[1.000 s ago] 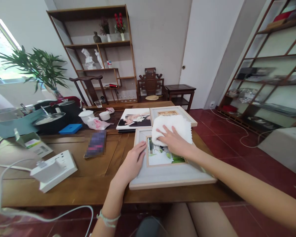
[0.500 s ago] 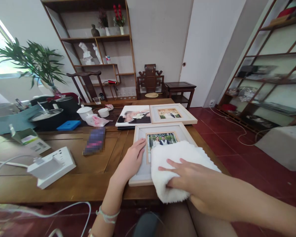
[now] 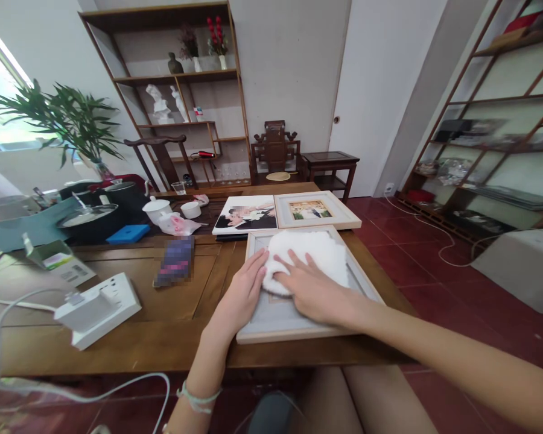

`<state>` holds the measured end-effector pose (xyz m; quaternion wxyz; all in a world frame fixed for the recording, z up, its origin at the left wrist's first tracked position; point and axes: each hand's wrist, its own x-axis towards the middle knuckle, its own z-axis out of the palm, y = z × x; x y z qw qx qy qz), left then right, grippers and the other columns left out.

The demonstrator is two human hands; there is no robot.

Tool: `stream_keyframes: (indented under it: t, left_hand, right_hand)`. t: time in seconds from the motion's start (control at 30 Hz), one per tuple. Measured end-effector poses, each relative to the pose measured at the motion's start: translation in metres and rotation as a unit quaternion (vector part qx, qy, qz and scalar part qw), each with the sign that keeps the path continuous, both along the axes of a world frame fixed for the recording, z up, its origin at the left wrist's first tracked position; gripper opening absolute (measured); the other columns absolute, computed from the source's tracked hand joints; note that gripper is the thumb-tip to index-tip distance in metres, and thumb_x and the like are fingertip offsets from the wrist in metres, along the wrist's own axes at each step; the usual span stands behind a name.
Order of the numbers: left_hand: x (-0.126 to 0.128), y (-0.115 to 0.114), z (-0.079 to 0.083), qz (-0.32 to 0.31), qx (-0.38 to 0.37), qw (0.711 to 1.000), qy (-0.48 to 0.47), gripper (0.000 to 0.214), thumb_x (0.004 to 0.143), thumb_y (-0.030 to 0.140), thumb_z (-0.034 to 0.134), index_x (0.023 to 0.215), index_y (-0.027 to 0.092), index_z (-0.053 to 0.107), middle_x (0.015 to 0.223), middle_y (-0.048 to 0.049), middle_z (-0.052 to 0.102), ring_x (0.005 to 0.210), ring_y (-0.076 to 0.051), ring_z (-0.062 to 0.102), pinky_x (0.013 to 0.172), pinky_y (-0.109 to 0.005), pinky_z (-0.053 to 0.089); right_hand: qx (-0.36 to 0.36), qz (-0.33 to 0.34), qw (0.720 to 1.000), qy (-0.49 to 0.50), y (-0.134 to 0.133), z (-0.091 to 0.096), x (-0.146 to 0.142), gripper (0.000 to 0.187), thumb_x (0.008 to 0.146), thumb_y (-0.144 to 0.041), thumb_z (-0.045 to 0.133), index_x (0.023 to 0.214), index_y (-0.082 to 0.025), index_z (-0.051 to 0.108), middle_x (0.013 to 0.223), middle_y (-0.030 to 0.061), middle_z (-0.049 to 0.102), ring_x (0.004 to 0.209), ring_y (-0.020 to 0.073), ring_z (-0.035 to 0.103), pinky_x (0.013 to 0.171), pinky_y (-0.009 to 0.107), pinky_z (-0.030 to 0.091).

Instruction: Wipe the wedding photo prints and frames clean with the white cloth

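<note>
A pale wooden picture frame lies flat at the near edge of the brown table. My right hand lies flat, fingers spread, pressing a white fluffy cloth onto the frame's middle, hiding the photo. My left hand rests flat on the frame's left border, fingers stretched toward the cloth. A second framed photo and an unframed print lie just beyond.
A white power strip with a cable, a small box, a blue pad, black pots, white cups and a plant fill the table's left side. Shelves, chairs and a side table stand behind; red tile floor lies to the right.
My right hand slid the cloth from the frame's near right corner back up onto its centre, covering the photo. My left hand stayed on the left border.
</note>
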<state>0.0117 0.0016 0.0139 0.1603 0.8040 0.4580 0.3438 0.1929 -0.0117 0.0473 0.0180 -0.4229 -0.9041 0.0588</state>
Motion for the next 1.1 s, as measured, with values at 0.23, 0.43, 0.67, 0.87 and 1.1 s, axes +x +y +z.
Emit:
stream_keyframes:
  t: [0.23,0.43,0.67,0.87,1.1]
  left_hand:
    - [-0.001,0.002,0.000,0.013,0.002,1.000,-0.014,0.043,0.094,0.035,0.031,0.129,0.017,0.049,0.140,-0.0087,0.047,0.129,-0.019,0.042,0.110,-0.038,0.030]
    - [0.000,0.003,-0.002,0.020,-0.014,0.999,0.028,0.041,0.092,0.032,0.039,0.123,0.013,0.055,0.133,-0.0107,0.054,0.124,-0.022,0.048,0.107,-0.039,0.035]
    - [-0.001,0.002,-0.001,0.013,-0.008,0.999,0.047,0.034,0.089,0.028,0.043,0.117,0.018,0.061,0.129,-0.0087,0.058,0.120,-0.023,0.052,0.104,-0.043,0.040]
    - [0.000,0.002,-0.001,0.014,-0.029,0.998,0.058,0.037,0.088,0.028,0.044,0.118,0.013,0.060,0.131,-0.0115,0.055,0.123,-0.023,0.049,0.107,-0.040,0.037]
    - [-0.001,0.002,-0.001,0.014,-0.030,0.998,0.044,0.035,0.088,0.027,0.045,0.116,0.014,0.061,0.131,-0.0116,0.055,0.122,-0.024,0.050,0.106,-0.040,0.037]
  right_hand:
    - [-0.015,0.151,0.988,-0.007,-0.033,0.008,0.004,0.056,0.067,0.002,0.045,0.119,-0.017,0.057,0.149,0.0154,0.025,0.135,0.0428,0.012,0.102,0.066,0.020]
    - [-0.057,0.095,0.993,-0.033,-0.038,0.018,0.039,0.064,0.062,0.007,0.039,0.118,-0.017,0.059,0.149,0.0109,0.028,0.136,0.0357,0.016,0.104,0.062,0.022]
    - [-0.045,0.018,0.999,-0.001,-0.043,0.015,0.087,0.060,0.055,0.006,0.037,0.099,-0.022,0.066,0.143,0.0039,0.041,0.136,0.0272,0.025,0.107,0.051,0.023]
    - [0.046,-0.113,0.991,0.046,-0.020,0.039,0.089,0.050,0.068,0.001,0.039,0.110,-0.019,0.059,0.099,0.0105,0.065,0.098,0.0286,0.059,0.077,0.039,0.049]
    - [0.238,-0.067,0.966,0.078,0.043,0.042,0.035,0.057,0.073,0.010,0.030,0.119,-0.016,0.053,0.147,0.0104,0.030,0.129,0.0331,0.035,0.094,0.046,0.041]
